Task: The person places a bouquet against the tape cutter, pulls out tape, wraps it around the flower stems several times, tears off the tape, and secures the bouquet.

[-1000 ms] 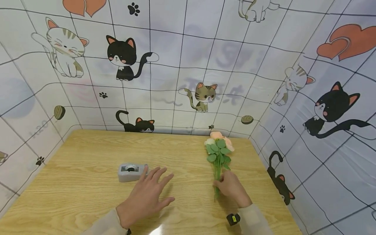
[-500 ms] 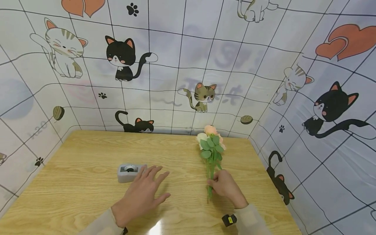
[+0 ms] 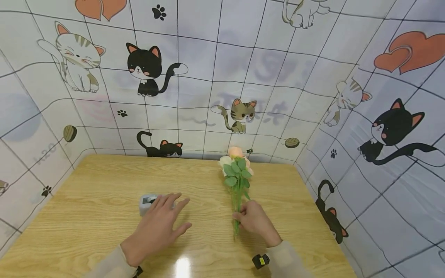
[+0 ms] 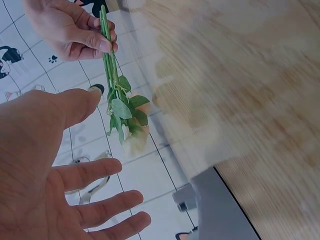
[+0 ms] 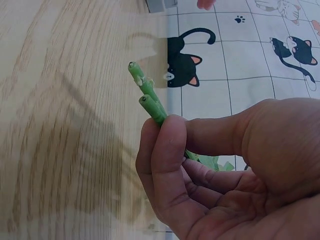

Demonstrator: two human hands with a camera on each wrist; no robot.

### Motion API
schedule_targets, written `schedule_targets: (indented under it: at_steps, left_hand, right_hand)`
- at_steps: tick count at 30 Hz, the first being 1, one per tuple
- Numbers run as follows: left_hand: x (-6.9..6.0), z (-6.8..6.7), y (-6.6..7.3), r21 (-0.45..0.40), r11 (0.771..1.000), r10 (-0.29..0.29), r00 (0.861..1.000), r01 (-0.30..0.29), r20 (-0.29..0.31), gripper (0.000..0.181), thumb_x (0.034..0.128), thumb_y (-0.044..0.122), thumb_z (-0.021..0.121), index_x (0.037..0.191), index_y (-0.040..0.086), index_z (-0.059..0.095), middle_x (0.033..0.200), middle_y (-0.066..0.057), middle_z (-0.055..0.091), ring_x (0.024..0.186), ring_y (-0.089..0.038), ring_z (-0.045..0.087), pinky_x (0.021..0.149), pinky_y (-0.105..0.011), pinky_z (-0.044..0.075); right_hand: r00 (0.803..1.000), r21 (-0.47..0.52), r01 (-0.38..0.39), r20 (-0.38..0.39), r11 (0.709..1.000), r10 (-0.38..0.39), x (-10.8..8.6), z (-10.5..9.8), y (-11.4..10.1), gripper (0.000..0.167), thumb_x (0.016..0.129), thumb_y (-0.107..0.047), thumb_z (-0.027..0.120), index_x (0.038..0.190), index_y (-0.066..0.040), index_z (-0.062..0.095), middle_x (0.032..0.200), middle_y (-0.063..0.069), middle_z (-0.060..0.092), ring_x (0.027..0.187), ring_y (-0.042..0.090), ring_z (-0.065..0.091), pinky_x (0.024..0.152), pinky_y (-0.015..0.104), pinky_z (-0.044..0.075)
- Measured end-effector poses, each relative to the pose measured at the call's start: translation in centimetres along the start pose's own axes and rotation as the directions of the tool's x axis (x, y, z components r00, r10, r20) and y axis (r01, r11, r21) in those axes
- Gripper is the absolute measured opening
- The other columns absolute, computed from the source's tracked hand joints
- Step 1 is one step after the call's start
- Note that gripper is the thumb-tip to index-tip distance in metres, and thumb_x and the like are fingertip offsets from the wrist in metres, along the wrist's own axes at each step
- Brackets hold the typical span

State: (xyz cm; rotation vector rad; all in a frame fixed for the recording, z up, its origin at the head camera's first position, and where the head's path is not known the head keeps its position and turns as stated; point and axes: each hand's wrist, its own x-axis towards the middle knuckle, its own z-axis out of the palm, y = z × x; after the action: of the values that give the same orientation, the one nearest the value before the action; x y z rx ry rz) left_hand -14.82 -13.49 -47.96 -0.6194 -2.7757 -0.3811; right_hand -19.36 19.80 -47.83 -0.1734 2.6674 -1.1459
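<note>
My right hand pinches the lower stems of a small bunch of artificial-looking flowers, with peach and white blooms pointing to the table's far side. In the right wrist view, thumb and fingers close round the green stems, whose cut ends stick out past them. My left hand is spread with straight fingers and holds nothing. It hovers by a grey tape dispenser, covering much of it in the head view; whether it touches the dispenser I cannot tell. The left wrist view shows the flowers beyond the left thumb.
A wooden table with light grain lies under both hands. Cloth walls printed with cats and grid lines close in its back and sides. A glare spot shines near the table's front.
The right hand has carried the flower bunch leftward across the table. My left hand has shifted slightly left, now hiding more of the tape dispenser.
</note>
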Motion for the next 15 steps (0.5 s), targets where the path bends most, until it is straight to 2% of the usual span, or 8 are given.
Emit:
schedule_targets:
  at_steps: [8,15]
  left_hand:
    - [-0.6,-0.4,-1.9,-0.008,0.999,-0.037,0.999,0.036,-0.024,0.07,0.1025,0.05,0.091,0.159,0.014,0.071,0.16,-0.021,0.069,0.147,-0.047,0.067,0.127,-0.076,0.051]
    - [-0.8,-0.9,-4.0,0.005,0.998,-0.065,0.997,0.065,-0.047,0.069,0.1026,0.047,0.091,0.158,0.012,0.071,0.16,-0.023,0.069,0.146,-0.048,0.067,0.127,-0.072,0.053]
  right_hand:
    - [0.998,0.023,0.043,0.045,0.999,-0.044,1.0,1.5,-0.5,0.022,0.113,-0.012,0.078,0.094,-0.001,0.08,0.079,0.009,0.077,0.065,0.021,0.077,0.053,0.023,0.045]
    - [0.997,0.018,0.05,0.063,0.999,-0.051,2.2,2.5,-1.6,0.021,0.112,-0.014,0.079,0.096,0.0,0.08,0.082,0.005,0.077,0.066,0.018,0.076,0.052,0.024,0.045]
